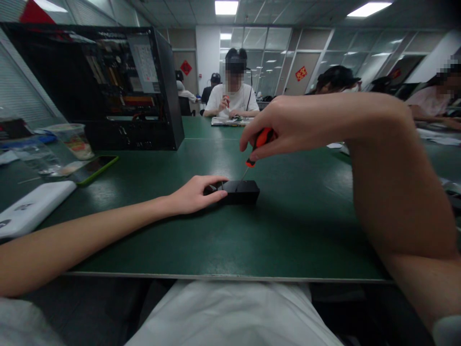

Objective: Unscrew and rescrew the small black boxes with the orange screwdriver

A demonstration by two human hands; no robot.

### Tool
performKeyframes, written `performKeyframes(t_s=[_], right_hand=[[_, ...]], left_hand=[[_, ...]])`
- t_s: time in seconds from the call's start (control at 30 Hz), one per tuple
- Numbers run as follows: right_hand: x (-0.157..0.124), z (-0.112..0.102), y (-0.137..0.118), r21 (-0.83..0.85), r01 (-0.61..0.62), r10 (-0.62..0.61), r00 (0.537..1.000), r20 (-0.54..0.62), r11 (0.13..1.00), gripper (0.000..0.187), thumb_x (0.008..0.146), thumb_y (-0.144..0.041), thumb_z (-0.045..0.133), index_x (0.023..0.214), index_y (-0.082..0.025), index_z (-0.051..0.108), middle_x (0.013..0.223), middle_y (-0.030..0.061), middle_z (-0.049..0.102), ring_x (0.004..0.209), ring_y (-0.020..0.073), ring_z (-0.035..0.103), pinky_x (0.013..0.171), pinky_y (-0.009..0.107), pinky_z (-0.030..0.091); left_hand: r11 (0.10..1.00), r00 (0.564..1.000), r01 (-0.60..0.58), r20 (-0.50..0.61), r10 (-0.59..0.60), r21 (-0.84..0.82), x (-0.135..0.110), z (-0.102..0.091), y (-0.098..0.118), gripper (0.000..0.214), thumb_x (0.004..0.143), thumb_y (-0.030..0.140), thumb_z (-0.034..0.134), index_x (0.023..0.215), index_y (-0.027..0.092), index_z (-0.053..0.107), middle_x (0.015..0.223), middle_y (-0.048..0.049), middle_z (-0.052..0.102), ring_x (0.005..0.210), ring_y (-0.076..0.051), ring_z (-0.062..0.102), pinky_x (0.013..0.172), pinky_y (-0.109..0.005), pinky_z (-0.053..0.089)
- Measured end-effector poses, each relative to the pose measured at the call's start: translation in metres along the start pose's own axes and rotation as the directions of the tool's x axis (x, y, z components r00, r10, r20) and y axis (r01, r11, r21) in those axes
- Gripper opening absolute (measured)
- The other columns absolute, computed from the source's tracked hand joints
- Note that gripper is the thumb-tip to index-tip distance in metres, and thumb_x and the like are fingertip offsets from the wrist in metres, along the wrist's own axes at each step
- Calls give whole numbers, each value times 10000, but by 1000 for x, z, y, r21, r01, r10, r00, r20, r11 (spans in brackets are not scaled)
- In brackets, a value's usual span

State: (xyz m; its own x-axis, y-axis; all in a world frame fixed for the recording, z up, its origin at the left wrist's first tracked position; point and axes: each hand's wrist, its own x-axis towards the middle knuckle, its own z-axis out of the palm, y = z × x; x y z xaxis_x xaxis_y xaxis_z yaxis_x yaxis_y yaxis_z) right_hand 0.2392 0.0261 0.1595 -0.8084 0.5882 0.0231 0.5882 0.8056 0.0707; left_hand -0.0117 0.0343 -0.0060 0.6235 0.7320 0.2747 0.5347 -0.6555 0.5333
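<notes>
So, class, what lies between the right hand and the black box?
The head view shows a screwdriver there: the right hand grips its orange handle, and its thin shaft slants down to the top of the black box.

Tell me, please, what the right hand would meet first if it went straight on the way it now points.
Going down along its screwdriver, the right hand would probably meet the black box first, though depth is unclear.

Our green table (201, 250) carries a black box (247, 193); left of it we see a phone (95, 170), white device (38, 205), plastic cup (75, 140) and computer tower (126, 98).
</notes>
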Motion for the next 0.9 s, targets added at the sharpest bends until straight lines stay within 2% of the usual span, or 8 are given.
performKeyframes(t_s=[0.13, 0.2, 0.33, 0.5, 0.63, 0.9], right_hand=[[-8, -1, 19, -6, -108, 107, 973, 203, 994, 294, 940, -424, 597, 1122, -278, 775, 947, -22, 770, 710, 104, 640, 627, 240, 435], [-12, -1, 28, -10, -160, 157, 952, 263, 987, 305, 935, -430, 604, 1151, -292, 770, 955, -32, 772, 724, 101, 645, 637, 237, 441], [-16, -3, 35, -47, -243, 247, 937, 246, 969, 276, 930, -389, 621, 1118, -270, 784, 922, -38, 774, 701, 85, 641, 654, 227, 454], [-17, -4, 36, 1, -228, 218, 933, 286, 974, 256, 922, -347, 631, 1100, -261, 794, 943, -20, 777, 728, 96, 657, 659, 216, 473], [-19, -4, 37, -17, -242, 236, 927, 291, 970, 271, 916, -375, 632, 1091, -255, 800, 933, -2, 776, 698, 104, 641, 619, 224, 455], [-23, -6, 35, -27, -243, 239, 924, 297, 970, 278, 914, -364, 633, 1104, -240, 794, 938, 2, 776, 706, 103, 633, 639, 228, 452]], left_hand=[[1000, 1000, 13, -5, -13, -12, 0, 0, 1, 529, 940, 487, 581, 1323, 130, 649, 1080, -84, 746, 867, -195, 684, 840, -286, 535], [1000, 1000, 19, -9, -19, -15, 0, 0, 1, 522, 932, 480, 586, 1314, 129, 652, 1086, -90, 746, 869, -199, 684, 843, -297, 539], [1000, 1000, 24, -20, -24, -4, -2, 0, 1, 510, 923, 473, 590, 1287, 124, 665, 1065, -97, 748, 846, -203, 681, 844, -316, 541], [1000, 1000, 15, -25, -15, 10, -2, 0, 0, 501, 926, 465, 583, 1290, 131, 664, 1052, -90, 750, 841, -204, 684, 833, -309, 536], [1000, 1000, 11, -22, -11, 17, -2, 1, -1, 499, 930, 457, 578, 1293, 125, 661, 1093, -96, 746, 866, -204, 684, 834, -300, 530], [1000, 1000, 5, -17, -5, 18, -3, 0, 0, 504, 933, 444, 569, 1305, 113, 652, 1089, -100, 748, 861, -202, 688, 809, -296, 523]])
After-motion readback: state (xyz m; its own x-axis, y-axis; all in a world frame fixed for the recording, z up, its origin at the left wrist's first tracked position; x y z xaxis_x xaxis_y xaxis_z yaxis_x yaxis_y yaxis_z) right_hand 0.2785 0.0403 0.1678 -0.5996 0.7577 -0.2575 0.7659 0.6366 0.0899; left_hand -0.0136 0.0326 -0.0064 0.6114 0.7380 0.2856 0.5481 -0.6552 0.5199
